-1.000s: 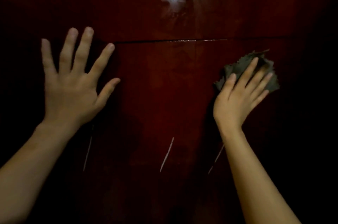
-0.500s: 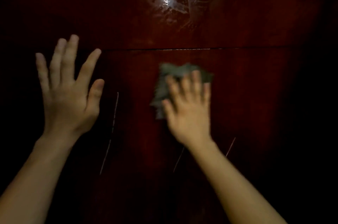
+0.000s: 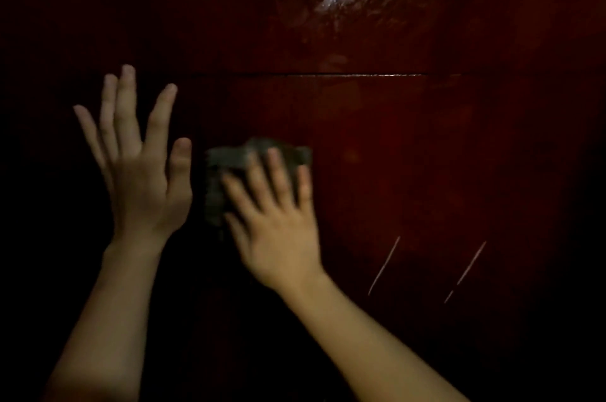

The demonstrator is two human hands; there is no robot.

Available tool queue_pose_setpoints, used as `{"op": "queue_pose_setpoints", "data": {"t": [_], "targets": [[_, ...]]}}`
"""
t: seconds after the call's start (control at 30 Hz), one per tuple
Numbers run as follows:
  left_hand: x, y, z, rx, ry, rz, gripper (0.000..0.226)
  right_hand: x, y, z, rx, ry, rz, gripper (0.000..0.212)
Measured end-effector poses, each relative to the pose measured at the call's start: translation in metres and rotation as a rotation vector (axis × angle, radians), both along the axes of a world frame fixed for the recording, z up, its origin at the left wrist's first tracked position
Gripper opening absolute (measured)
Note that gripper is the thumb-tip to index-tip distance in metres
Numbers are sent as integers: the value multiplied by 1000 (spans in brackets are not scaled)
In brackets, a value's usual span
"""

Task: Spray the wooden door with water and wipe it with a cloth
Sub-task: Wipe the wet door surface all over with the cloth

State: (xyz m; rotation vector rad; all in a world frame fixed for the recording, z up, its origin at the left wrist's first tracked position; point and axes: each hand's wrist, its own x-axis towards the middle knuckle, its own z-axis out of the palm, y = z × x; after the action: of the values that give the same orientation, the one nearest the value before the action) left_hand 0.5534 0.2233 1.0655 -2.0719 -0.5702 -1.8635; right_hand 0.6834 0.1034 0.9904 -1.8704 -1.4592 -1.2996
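Pressing a grey cloth (image 3: 229,169) flat against the dark red wooden door (image 3: 410,146), the right hand (image 3: 278,221) keeps straight fingers (image 3: 278,172); the left hand (image 3: 144,182) lies beside it, fingers released, spread

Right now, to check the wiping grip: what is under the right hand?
A grey cloth lies under the right hand, pressed to the wooden door by straight fingers; its top and left edges show. The cloth's middle and the door behind are covered.
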Motion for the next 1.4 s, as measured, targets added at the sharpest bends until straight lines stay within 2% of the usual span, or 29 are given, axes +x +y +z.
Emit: {"op": "queue_pose_setpoints", "data": {"t": [0.07, 0.17, 0.33, 0.47, 0.53, 0.67, 0.87, 1.0, 1.13, 1.23, 1.3, 1.4], "targets": [[-5, 2, -3, -1, 13, -6, 67, -19, 13, -10, -87, -81, 30, 58], [-18, 12, -11, -17, 1, 10, 67, -2, 7, -12, -21, -67, 26, 56], [-48, 35, -22, -54, -27, -28, 66, 60, -37, 12, 282, 300, -211, 63], [-55, 34, -21, -117, -20, -185, 75, 40, -27, 31, 371, 458, -182, 62], [-59, 32, -20, -154, -54, -297, 80, 17, -10, 40, 330, 418, -162, 62], [-64, 31, -21, -178, -82, -382, 84, -37, 33, 49, 174, 168, -115, 63], [-64, 35, -25, -150, -38, -342, 83, -88, 67, -17, -4, -17, 4, 61], [-61, 35, -34, -143, -22, -283, 81, -48, 40, -49, 38, 46, -61, 56], [-58, 33, -37, -145, -37, -263, 82, 14, -10, -68, 235, 370, -216, 62], [-56, 32, -36, -132, -38, -253, 82, 16, -12, -74, 328, 553, -244, 64], [-55, 32, -35, -137, -37, -233, 83, -8, 9, -81, 272, 468, -235, 65], [-55, 31, -36, -130, -28, -193, 83, -66, 51, -103, 32, 193, -112, 58]]}}
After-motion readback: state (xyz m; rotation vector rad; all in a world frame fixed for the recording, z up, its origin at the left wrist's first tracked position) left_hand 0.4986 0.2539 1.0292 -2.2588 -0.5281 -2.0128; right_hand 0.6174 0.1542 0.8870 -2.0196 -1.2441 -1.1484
